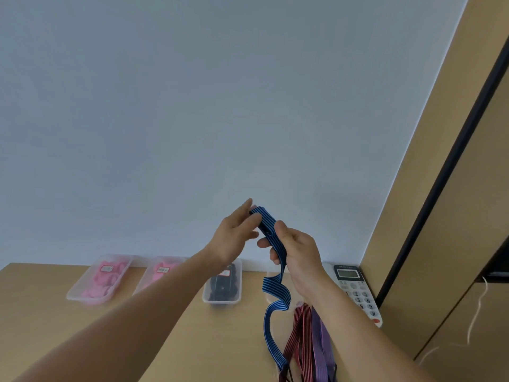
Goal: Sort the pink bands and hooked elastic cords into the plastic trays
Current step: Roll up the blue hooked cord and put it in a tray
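Your right hand (296,250) is gripping the blue elastic cord (276,288), left hand (237,235) pinching its top. It's hanging lengthwise, right of the dark-cord tray (205,295).

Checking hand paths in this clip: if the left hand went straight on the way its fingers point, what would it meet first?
The blue striped cord: the left hand has its fingertips at the cord's folded top end, which the right hand grips. Beyond it is only the wall; how far off is unclear.

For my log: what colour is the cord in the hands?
The cord is blue with dark stripes, head view.
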A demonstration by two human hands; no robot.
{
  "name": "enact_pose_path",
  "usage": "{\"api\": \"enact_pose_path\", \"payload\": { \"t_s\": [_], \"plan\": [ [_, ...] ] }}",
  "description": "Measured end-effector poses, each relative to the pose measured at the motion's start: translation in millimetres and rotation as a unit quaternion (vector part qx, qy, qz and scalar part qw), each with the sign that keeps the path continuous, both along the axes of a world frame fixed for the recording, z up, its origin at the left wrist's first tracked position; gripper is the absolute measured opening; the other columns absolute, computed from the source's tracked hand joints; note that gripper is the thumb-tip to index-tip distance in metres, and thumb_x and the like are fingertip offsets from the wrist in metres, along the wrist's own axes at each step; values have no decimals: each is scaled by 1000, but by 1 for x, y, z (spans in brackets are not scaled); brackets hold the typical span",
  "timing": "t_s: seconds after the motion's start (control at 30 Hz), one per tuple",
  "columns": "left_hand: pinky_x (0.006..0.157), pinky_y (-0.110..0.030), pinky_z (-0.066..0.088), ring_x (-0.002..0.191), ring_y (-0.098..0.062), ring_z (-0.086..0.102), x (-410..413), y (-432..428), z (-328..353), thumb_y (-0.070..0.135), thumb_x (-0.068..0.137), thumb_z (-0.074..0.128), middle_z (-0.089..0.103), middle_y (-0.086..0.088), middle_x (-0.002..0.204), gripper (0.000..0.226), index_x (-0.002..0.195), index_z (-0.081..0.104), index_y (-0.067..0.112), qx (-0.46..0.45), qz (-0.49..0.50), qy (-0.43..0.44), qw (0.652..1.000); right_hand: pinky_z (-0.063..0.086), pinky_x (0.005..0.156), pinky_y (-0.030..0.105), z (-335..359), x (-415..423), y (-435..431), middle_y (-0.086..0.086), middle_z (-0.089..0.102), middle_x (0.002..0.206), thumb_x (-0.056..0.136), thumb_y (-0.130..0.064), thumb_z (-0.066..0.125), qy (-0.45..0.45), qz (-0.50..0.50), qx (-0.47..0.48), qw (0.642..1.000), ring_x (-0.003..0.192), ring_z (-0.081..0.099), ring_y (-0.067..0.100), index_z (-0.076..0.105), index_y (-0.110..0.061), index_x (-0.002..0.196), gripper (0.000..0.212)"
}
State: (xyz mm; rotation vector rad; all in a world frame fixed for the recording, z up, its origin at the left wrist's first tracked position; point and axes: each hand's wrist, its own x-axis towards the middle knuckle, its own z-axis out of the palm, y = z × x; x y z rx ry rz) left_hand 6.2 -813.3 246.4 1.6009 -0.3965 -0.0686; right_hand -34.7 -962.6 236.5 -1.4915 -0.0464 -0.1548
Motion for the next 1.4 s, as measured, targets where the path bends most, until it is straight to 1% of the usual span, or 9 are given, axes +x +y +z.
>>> {"api": "enact_pose_path", "payload": {
  "t_s": [0.13,0.37,0.5,0.7,0.87,1.0,1.1,1.3,1.4],
  "plan": [
    [91,-40,51,90,-20,69,-5,-4,5,36,101,47,74,-6,91,38,103,69,6,-25,-53,76,995,48,53,19,1,0,3,5,66,60,97,-38,56,-21,-32,-24,999,53,57,9,72,-12,83,34],
    [98,-44,50,109,-27,67,0,-2,26,24,100,53,72,-6,114,23,111,68,10,-72,-61,-1,996,44,45,21,13,2,1,6,70,65,94,-42,61,-25,-48,-27,998,45,52,11,67,-8,75,39],
    [86,-36,57,106,-30,69,4,-5,46,15,102,50,71,-9,116,20,115,62,7,-123,-78,-33,989,43,47,25,26,6,0,3,68,66,97,-30,59,-55,-26,-46,997,48,51,14,67,-10,84,25],
    [93,-43,53,98,-24,68,12,-7,62,17,102,50,71,-3,109,19,116,63,17,70,10,-190,979,45,46,25,47,11,-1,6,72,69,98,-34,56,-26,-52,-45,997,48,54,17,68,-3,89,35],
    [68,-30,49,70,-15,58,13,-1,53,19,102,49,68,-3,85,20,119,60,19,210,30,-357,910,43,45,24,49,12,-5,10,71,68,99,-43,51,4,-31,-12,999,49,53,18,70,-6,86,44],
    [86,-30,51,103,-22,65,13,1,42,16,102,48,65,-1,126,36,138,53,12,307,64,-452,835,45,52,28,45,14,-2,17,72,75,87,-71,44,28,8,45,999,51,55,19,75,-9,81,69],
    [84,-34,53,106,-26,65,12,3,38,12,101,49,59,-4,135,41,142,49,9,331,65,-461,821,46,53,27,42,15,-2,16,74,79,79,-74,49,20,15,32,999,52,54,17,76,-10,88,70],
    [107,-24,38,136,-17,44,17,6,30,11,104,40,33,4,157,54,154,25,21,395,25,-384,834,47,58,28,32,18,-3,13,76,86,91,-59,53,33,7,52,998,57,57,15,76,-12,96,53],
    [113,-21,29,141,-11,37,15,3,27,9,101,36,28,8,159,60,156,16,25,247,-24,-199,948,48,63,31,28,17,-3,11,75,91,82,-58,59,10,19,82,996,60,58,16,75,-13,99,51]
  ]
}}
